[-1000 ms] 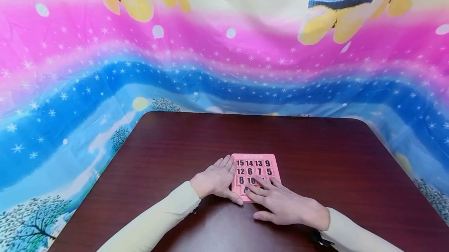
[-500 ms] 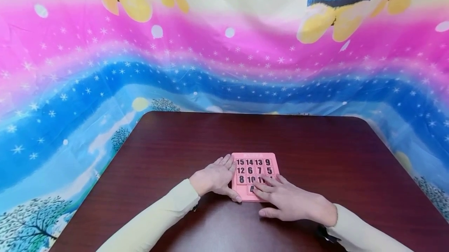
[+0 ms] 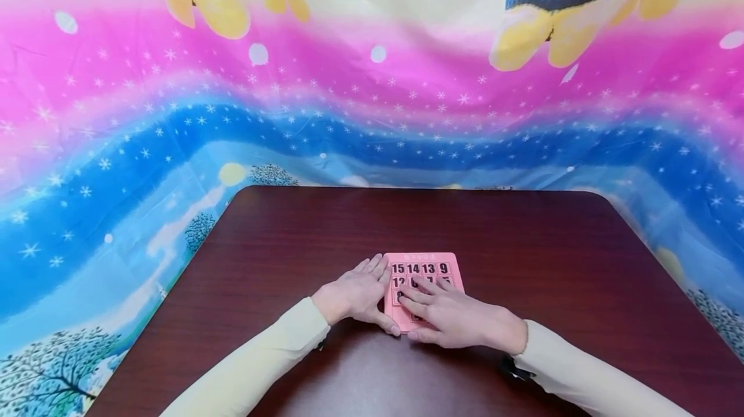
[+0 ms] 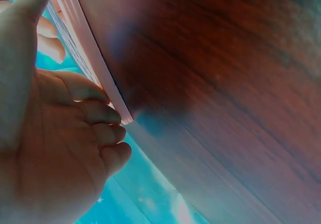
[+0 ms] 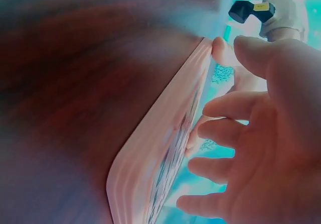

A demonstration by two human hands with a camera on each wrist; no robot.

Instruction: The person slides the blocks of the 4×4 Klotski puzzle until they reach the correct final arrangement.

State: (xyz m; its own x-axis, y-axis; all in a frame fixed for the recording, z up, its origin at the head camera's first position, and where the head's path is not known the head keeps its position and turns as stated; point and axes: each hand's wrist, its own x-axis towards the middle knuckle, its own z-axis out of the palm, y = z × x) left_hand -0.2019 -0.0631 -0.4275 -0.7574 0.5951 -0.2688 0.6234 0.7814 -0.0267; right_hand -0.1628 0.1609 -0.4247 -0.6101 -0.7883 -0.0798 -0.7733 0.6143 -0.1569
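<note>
A pink number sliding puzzle (image 3: 420,256) lies flat on the dark wooden table. Its top row reads 15, 14, 13, 9; the lower tiles are partly covered by my right hand. My left hand (image 3: 356,293) rests along the puzzle's left side, fingers stretched out and thumb by the lower left corner. In the left wrist view those fingertips (image 4: 114,133) meet the pink side edge (image 4: 95,53). Over the lower rows spreads my right hand (image 3: 459,320), its fingertips near the 8 tile (image 3: 399,296). The right wrist view has its fingers (image 5: 213,169) loosely spread above the number face.
Brown tabletop (image 3: 325,223) with rounded far corners surrounds the puzzle. Behind and beside it hangs a colourful cloth (image 3: 349,101) with snowflakes, trees and cartoon figures. A black wrist device (image 3: 516,368) sits at the right cuff.
Between the two earlier frames the 4 tile slid right along the bottom row. My right hand has since shifted left and away from me, over the middle tiles. The left hand stays put.
</note>
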